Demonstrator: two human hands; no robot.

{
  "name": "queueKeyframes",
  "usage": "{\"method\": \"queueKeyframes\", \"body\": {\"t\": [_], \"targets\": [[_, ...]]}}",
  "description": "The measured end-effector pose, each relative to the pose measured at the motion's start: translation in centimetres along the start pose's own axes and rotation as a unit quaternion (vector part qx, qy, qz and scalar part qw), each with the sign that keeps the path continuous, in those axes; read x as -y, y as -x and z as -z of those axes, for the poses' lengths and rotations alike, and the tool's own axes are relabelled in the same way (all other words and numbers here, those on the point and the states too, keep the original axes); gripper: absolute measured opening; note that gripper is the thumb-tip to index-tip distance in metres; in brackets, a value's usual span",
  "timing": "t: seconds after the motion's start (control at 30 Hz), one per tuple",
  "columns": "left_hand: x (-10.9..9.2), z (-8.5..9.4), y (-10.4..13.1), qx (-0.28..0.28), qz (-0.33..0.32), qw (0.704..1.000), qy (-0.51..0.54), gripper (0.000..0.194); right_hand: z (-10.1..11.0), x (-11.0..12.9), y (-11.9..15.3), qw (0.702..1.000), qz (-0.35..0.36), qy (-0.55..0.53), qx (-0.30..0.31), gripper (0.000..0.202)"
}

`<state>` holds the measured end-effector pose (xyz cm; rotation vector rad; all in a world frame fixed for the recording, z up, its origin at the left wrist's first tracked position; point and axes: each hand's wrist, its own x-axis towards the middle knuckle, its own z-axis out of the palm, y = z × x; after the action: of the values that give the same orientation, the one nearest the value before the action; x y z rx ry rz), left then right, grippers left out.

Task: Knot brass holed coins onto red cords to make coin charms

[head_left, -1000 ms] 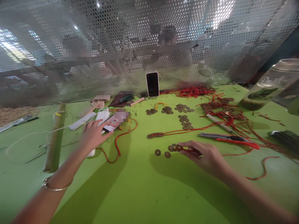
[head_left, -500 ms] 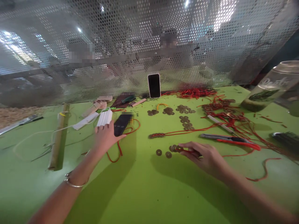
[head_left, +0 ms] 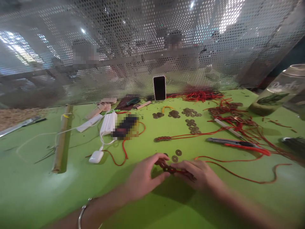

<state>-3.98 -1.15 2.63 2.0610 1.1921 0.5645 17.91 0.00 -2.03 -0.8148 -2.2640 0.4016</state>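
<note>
My left hand (head_left: 141, 177) and my right hand (head_left: 201, 174) meet low over the table, both closed on a strand of old coins (head_left: 171, 169) threaded with red cord. The left thumb and fingers grip its left end, while the right fingers cover much of the other end. From beside my right hand the red cord (head_left: 238, 179) trails away to the right. Just beyond the fingers lie loose round coins (head_left: 175, 158) with holes, one partly hidden by my left hand. A second coin strand (head_left: 162, 139) with red cord lies farther back.
Piles of coins (head_left: 190, 112) sit mid-table. At right are a red utility knife (head_left: 243, 146), tangled red cord (head_left: 228, 113) and a glass jar (head_left: 274, 92). At left lie a bamboo stick (head_left: 62, 140), white earbud case (head_left: 96, 157) and face mask (head_left: 108, 123). A phone (head_left: 159, 88) stands against the perforated screen.
My left hand has left the dark phone at left and come over to the coin strand. My right hand has drawn the strand nearer to me, with both hands now on it.
</note>
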Motion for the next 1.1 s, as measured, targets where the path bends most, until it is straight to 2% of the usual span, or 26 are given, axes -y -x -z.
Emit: {"method": "queueKeyframes", "body": {"t": [0.1, 0.23, 0.37, 0.5, 0.63, 0.87, 1.1], "targets": [[0.3, -0.8, -0.3, -0.016, -0.01, 1.0, 0.023, 0.025, -0.6, 0.3, -0.2, 1.0, -0.02, -0.021, 0.008, 0.022], [1.4, -1.0, 0.3, -0.077, -0.068, 0.985, -0.136, 0.033, -0.6, 0.2, -0.3, 0.991, -0.112, -0.048, 0.056, 0.02], [1.5, -1.5, 1.9, -0.068, -0.133, 0.952, -0.267, 0.032, -0.5, 0.4, -0.5, 0.979, -0.175, -0.046, 0.093, 0.019], [1.0, -2.2, 2.9, -0.047, -0.178, 0.92, -0.346, 0.041, -0.7, 0.5, -0.6, 0.968, -0.211, -0.026, 0.136, 0.015], [0.9, -2.5, 3.0, -0.039, -0.197, 0.904, -0.377, 0.046, -1.1, 0.2, -0.5, 0.963, -0.208, -0.008, 0.169, 0.015], [1.7, -3.5, 3.0, -0.05, -0.2, 0.88, -0.428, 0.043, -1.3, 0.4, -0.4, 0.967, -0.189, 0.016, 0.171, 0.013], [2.2, -4.2, 3.0, -0.06, -0.201, 0.882, -0.422, 0.041, -1.2, 0.6, -0.5, 0.964, -0.196, 0.013, 0.179, 0.015]]}}
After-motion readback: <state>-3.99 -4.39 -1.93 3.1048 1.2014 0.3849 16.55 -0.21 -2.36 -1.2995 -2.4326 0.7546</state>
